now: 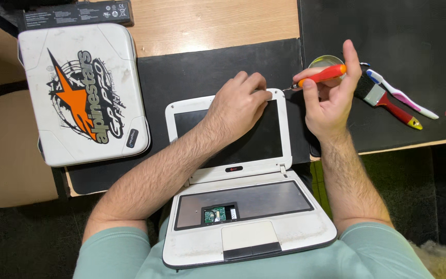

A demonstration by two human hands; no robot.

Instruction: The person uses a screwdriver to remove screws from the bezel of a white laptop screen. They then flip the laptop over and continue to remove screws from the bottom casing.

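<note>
Orange screwdriver (322,75) in right hand (330,101); left hand (239,103) on laptop (243,170) screen

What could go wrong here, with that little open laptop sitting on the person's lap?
The small white laptop rests on the lap, half off the desk, so it might slip. Its keyboard is out and a green circuit board lies bare, so dust or a knock could harm it. The left hand presses the screen frame while the right hand holds the orange-handled screwdriver close by; its tip could scratch the screen.
</note>
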